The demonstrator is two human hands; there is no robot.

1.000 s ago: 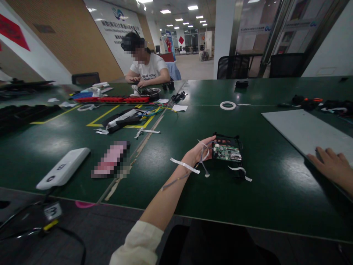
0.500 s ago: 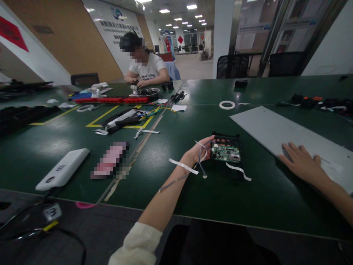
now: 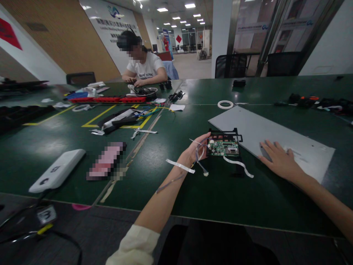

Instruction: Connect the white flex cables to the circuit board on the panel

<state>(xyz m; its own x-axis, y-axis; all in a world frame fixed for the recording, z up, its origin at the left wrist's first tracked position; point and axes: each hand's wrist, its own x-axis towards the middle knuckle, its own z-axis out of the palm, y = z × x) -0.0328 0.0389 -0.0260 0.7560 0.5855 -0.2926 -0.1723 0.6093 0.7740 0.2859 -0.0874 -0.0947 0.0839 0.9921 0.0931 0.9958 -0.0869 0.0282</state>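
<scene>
My left hand [image 3: 199, 148] is closed around the left side of a green circuit board [image 3: 223, 147] mounted in a black plastic frame [image 3: 224, 135], held above the table. Thin grey wires with a small white plug [image 3: 205, 173] dangle from it beside my wrist. A white tape strip [image 3: 180, 165] lies across my left forearm, and another white strip [image 3: 239, 165] hangs under the board. To the right, my right hand [image 3: 278, 160] rests flat with fingers spread on a large light-grey panel [image 3: 298, 140] lying on the table.
A white power bank [image 3: 57, 171] and a blurred-out phone-like object [image 3: 107, 161] lie at the left. Behind the panel sits a roll of white tape [image 3: 225, 105]. A black-wrapped bundle with wires [image 3: 120, 119] lies further back. Across the green table [image 3: 171, 147] a person [image 3: 146, 66] sits working.
The grey panel has slid to the left under my right hand, which moved left with it. Its far left corner now reaches behind the black frame. My left hand keeps holding the board.
</scene>
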